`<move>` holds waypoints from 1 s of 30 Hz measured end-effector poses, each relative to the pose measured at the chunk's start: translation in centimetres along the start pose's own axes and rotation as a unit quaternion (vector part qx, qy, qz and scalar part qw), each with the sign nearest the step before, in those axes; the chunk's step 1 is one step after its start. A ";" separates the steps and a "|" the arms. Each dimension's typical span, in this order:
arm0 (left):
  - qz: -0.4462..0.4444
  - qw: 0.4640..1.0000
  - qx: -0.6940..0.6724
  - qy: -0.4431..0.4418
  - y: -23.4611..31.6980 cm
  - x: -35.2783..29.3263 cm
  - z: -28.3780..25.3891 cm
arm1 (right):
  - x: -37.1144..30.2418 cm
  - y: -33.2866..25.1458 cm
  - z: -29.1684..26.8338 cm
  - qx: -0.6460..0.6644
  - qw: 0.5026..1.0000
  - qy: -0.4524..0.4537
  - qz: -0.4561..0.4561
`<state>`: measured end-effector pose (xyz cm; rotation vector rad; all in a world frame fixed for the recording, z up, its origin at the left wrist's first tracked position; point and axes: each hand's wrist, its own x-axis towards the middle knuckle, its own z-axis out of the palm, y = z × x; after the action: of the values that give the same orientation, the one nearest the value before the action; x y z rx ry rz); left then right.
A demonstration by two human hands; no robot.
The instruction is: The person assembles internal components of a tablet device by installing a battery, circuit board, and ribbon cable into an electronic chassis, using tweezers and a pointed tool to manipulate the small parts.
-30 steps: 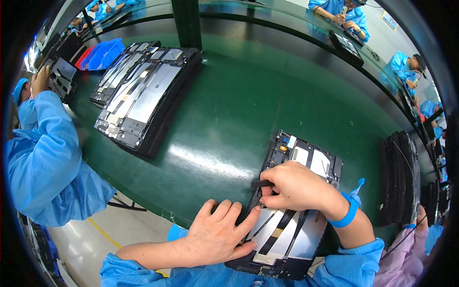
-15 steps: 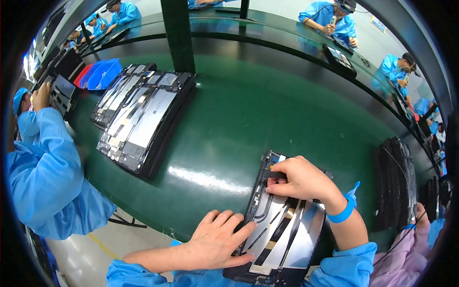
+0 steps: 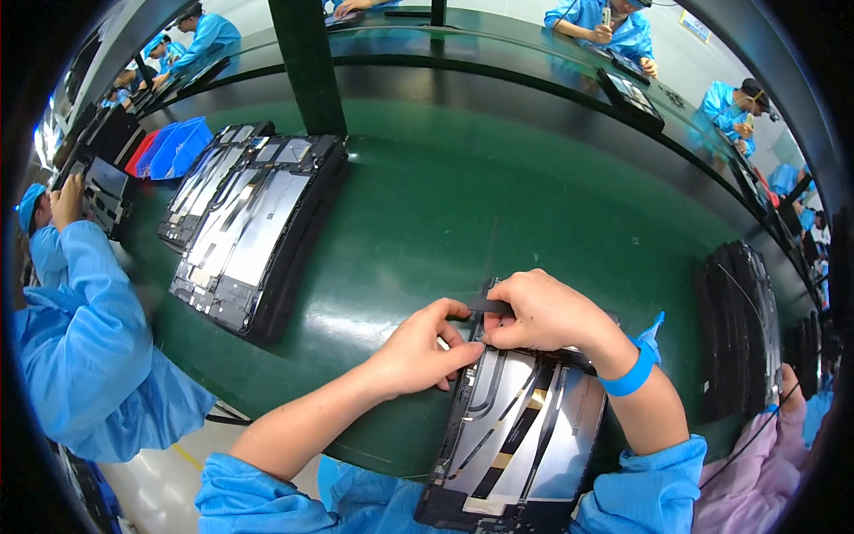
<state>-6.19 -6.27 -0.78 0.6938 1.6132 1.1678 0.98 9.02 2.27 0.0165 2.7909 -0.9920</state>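
A tablet-like device (image 3: 569,427) lies with its inside exposed in front of me, showing silver panels, black ribbon cables and a black frame. At its far left corner my right hand (image 3: 543,311) pinches a short flat black strip (image 3: 489,305). My left hand (image 3: 422,347) is at the device's left edge, fingers bent and thumb apart from the index finger. Its index fingertip reaches the strip's left end, and the thumb lies by the frame. Whether the left fingertip grips the strip is hard to see. A blue band (image 3: 633,374) circles my right wrist.
Stacked opened devices (image 3: 258,231) lie at the left on the green table (image 3: 445,196). Behind them are blue bins (image 3: 178,149) and a red bin. Another black stack (image 3: 738,329) stands at the right. A dark post (image 3: 310,67) rises at the back. Co-workers sit left, right and across.
My left hand has lifted from the device's lower left and moved up to its far left corner. My right hand, still pinching the black strip, has shifted slightly left and away from me.
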 end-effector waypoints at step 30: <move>-0.059 0.998 -0.008 -0.022 1.3 0.9 0.2 | -5.4 -1.2 3.2 0.531 0.845 -0.010 0.064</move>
<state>-6.43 -4.94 0.05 0.6015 1.5842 1.0719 6.72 6.33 1.53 0.3227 1.8141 -2.2838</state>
